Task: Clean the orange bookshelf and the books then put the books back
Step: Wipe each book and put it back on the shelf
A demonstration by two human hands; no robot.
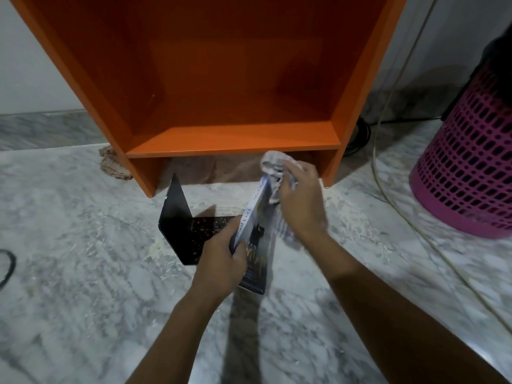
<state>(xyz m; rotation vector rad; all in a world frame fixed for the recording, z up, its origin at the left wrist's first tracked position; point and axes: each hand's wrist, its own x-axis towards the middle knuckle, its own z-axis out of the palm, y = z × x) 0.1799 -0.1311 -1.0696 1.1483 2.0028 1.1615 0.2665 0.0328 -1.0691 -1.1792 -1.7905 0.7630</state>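
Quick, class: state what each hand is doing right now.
Left hand: grips the book.
Right hand: holds the cloth against the book.

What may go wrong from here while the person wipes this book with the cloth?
The left hand holds the book near one end only; pressure from the cloth in the right hand might twist it loose, onto the black bookend nearby. The floor looks dusty, so a dropped book may get dirty again.
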